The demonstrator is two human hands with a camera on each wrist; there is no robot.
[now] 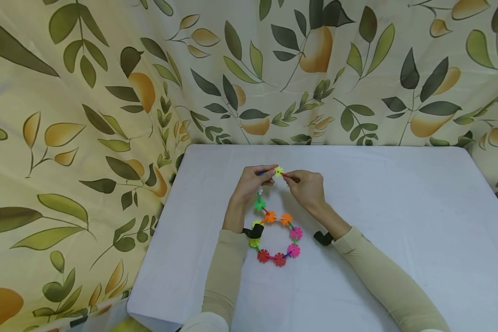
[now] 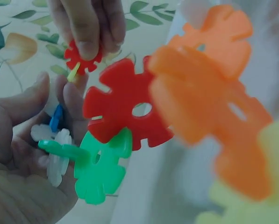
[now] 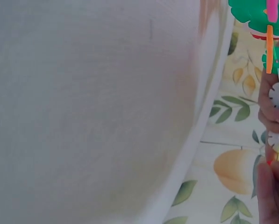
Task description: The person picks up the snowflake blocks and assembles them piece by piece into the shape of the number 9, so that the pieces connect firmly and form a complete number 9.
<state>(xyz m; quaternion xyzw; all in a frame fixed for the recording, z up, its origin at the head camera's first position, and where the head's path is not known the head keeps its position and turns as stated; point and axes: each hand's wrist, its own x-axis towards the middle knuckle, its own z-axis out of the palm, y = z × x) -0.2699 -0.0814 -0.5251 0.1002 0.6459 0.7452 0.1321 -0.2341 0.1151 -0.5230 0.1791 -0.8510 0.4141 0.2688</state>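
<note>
A ring of flower-shaped plastic discs [image 1: 279, 259] in red, pink, orange and yellow lies on the table, and a chain rises from it through a green disc [image 1: 260, 204]. My left hand [image 1: 249, 182] grips the chain's upper end, where white discs [image 2: 59, 158] and a blue disc [image 2: 57, 117] show. Between the hands is a yellow disc [image 1: 278, 171], seen edge-on in the left wrist view. My right hand [image 1: 307, 186] pinches a red disc [image 2: 81, 58] that meets the yellow one. How deeply their slots interlock is hard to tell.
The table [image 1: 398, 221] has a white cover. A leaf-and-fruit patterned curtain [image 1: 249, 92] hangs behind it and along its left side. Black wrist cameras [image 1: 323, 238] sit on both wrists; the left one partly covers the ring's yellow discs.
</note>
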